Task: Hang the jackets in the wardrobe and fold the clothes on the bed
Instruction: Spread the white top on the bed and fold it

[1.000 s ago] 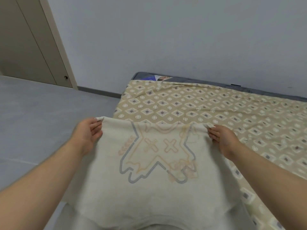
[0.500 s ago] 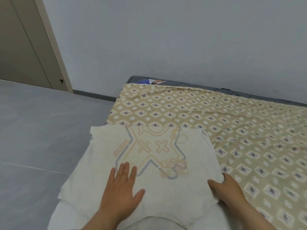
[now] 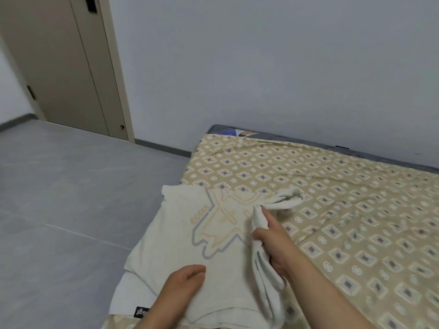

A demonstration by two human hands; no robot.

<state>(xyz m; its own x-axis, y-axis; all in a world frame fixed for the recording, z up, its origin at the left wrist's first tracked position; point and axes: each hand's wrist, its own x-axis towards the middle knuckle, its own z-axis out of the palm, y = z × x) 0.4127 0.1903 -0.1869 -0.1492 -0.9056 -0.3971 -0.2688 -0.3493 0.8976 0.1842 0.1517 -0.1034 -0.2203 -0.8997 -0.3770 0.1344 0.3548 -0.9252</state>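
On my feed I see a grey tiled floor (image 3: 71, 198) filling the left side, with a pale joint line (image 3: 83, 236) crossing it. A plain light grey wall (image 3: 261, 67) stands behind, edged at the bottom by a dark skirting board (image 3: 161, 146). At far left is a beige door (image 3: 59, 67) in a matching frame (image 3: 116, 74), with a dark handle (image 3: 91, 4) at the top edge and a small round fitting (image 3: 122, 126) low down.

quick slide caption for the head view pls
Right hand grips one side of the cream t-shirt, left hand rests on it on the patterned bed.
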